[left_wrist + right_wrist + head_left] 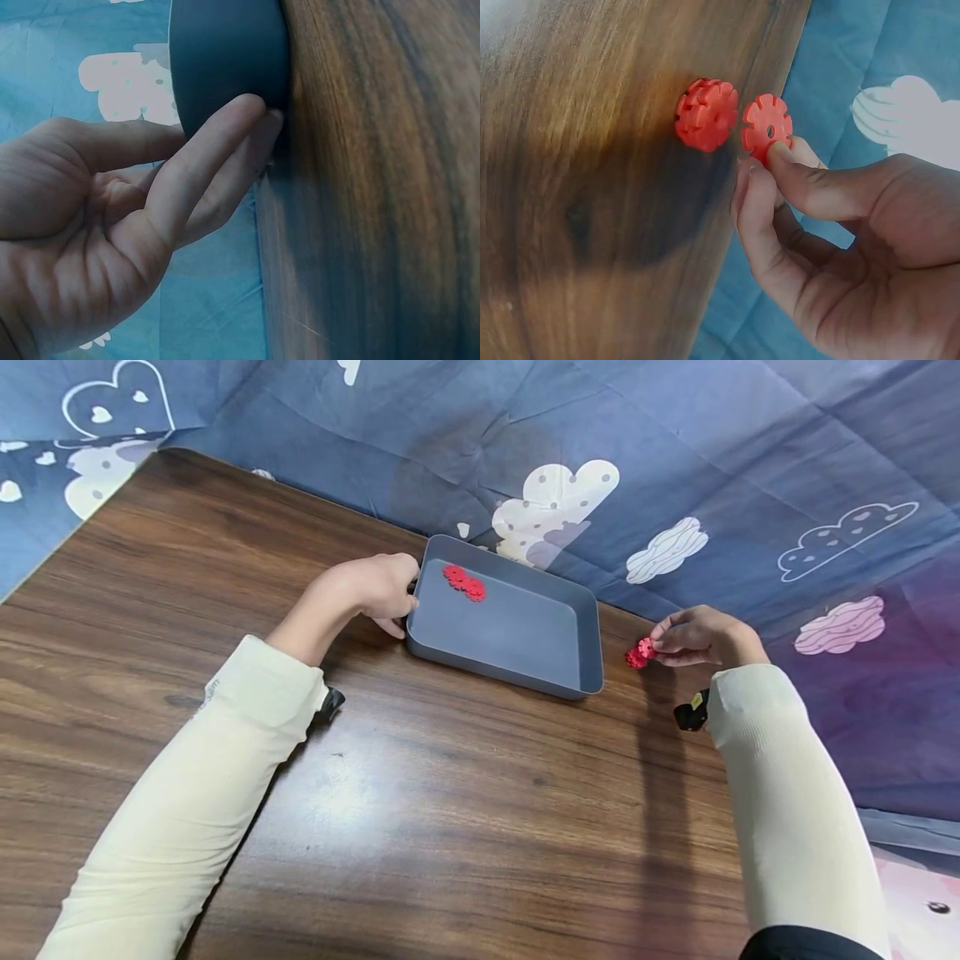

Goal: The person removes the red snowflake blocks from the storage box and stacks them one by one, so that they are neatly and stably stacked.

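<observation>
My left hand (pixel 382 589) grips the left end wall of a shallow grey rectangular tray (pixel 517 681), fingers against its outside. In the left wrist view, the thumb side of the hand (pixel 97 202) meets the rim of the dark tray wall (pixel 229 60). Inside the tray, near its back left corner, lie red notched discs (pixel 465 583). Right of the tray, my right hand (pixel 701 639) pinches one red notched disc (pixel 768 124) with a hole at its centre, between thumb and finger. Close beside it, a small stack of red notched discs (pixel 706 116) stands on the table.
The wood-grain table (pixel 480 802) stretches in front of the tray. A blue cloth (pixel 450 452) with cloud and heart prints hangs along the table's back edge and continues down the right side. A small black device (pixel 692 712) sits at the right wrist.
</observation>
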The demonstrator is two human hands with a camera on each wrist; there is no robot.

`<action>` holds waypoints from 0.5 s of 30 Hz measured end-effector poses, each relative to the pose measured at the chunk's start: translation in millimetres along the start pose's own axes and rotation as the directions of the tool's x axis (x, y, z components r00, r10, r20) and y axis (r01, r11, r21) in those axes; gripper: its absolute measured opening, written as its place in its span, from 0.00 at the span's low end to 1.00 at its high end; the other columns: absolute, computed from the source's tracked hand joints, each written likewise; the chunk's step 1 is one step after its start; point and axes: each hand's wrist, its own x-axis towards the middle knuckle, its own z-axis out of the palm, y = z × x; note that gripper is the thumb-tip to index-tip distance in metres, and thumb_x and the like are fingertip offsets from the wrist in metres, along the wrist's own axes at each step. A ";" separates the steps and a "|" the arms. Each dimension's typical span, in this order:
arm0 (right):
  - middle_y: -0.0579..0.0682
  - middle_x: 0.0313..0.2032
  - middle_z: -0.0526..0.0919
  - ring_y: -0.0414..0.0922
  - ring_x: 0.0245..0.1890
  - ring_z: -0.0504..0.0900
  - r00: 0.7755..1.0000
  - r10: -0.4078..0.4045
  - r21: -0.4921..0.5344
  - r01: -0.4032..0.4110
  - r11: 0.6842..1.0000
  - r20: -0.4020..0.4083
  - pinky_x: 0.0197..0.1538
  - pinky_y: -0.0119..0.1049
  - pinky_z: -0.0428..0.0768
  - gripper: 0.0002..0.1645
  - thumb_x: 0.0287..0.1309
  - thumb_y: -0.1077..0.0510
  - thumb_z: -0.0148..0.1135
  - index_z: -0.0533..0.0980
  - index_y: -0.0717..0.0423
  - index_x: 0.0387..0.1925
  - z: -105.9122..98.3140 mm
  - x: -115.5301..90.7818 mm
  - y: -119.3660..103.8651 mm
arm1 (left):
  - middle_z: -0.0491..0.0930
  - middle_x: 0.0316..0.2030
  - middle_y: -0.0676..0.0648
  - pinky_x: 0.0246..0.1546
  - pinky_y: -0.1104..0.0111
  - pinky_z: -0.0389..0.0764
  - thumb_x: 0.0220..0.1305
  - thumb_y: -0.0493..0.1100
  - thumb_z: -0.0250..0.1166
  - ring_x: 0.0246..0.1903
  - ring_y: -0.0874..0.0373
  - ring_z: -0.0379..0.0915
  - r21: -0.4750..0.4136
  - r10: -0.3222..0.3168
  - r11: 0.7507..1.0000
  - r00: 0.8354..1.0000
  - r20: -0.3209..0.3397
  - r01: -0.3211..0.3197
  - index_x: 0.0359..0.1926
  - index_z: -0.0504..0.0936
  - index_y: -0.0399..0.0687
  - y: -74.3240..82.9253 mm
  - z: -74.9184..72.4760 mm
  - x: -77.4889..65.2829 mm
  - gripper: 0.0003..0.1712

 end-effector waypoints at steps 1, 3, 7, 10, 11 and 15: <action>0.46 0.33 0.85 0.38 0.34 0.87 1.000 0.006 0.017 -0.006 1.000 0.003 0.43 0.31 0.95 0.09 0.76 0.73 0.55 0.77 0.59 0.44 0.0 1.0 1.8 | 0.72 0.59 0.34 0.48 0.69 0.96 0.83 0.33 0.47 0.50 0.50 0.86 -0.003 0.000 1.000 1.000 -0.001 0.000 0.61 0.68 0.29 0.0 0.0 -0.2 0.14; 0.46 0.34 0.85 0.38 0.35 0.87 1.000 0.009 0.043 -0.010 0.999 0.013 0.44 0.30 0.95 0.09 0.76 0.73 0.55 0.78 0.59 0.44 0.2 2.9 4.8 | 0.71 0.58 0.35 0.48 0.69 0.96 0.83 0.33 0.47 0.50 0.51 0.86 -0.007 -0.001 1.000 1.000 -0.001 0.001 0.61 0.67 0.29 0.0 0.1 -0.2 0.13; 0.45 0.34 0.84 0.38 0.35 0.87 0.999 0.014 0.075 -0.016 0.997 0.035 0.45 0.30 0.95 0.13 0.76 0.74 0.55 0.79 0.57 0.41 0.9 6.8 9.5 | 0.70 0.58 0.35 0.50 0.68 0.96 0.84 0.34 0.47 0.50 0.50 0.86 -0.023 -0.007 1.000 1.000 0.003 0.007 0.62 0.66 0.29 -0.3 0.0 0.0 0.14; 0.45 0.34 0.84 0.38 0.35 0.86 0.999 0.014 0.073 -0.017 0.997 0.049 0.45 0.30 0.95 0.14 0.75 0.75 0.54 0.80 0.56 0.40 2.1 9.2 12.0 | 0.70 0.61 0.34 0.50 0.69 0.95 0.84 0.34 0.47 0.51 0.50 0.86 -0.033 -0.010 0.999 1.000 0.006 0.010 0.64 0.66 0.28 -0.4 -0.2 -0.2 0.16; 0.45 0.35 0.84 0.38 0.35 0.86 0.999 0.013 0.069 -0.017 0.997 0.053 0.45 0.30 0.95 0.14 0.75 0.75 0.55 0.80 0.56 0.40 2.5 10.2 12.8 | 0.69 0.61 0.33 0.50 0.69 0.95 0.84 0.34 0.47 0.52 0.49 0.86 -0.035 -0.011 0.999 1.000 0.007 0.011 0.65 0.65 0.28 -0.3 -0.3 -0.5 0.16; 0.46 0.35 0.85 0.39 0.36 0.86 0.998 0.013 0.058 -0.017 0.998 0.063 0.45 0.30 0.95 0.12 0.76 0.74 0.56 0.80 0.57 0.42 3.5 13.0 14.9 | 0.70 0.62 0.33 0.51 0.68 0.95 0.84 0.34 0.47 0.52 0.49 0.85 -0.044 -0.013 0.999 1.000 0.011 0.014 0.66 0.65 0.28 0.1 -0.5 -0.7 0.17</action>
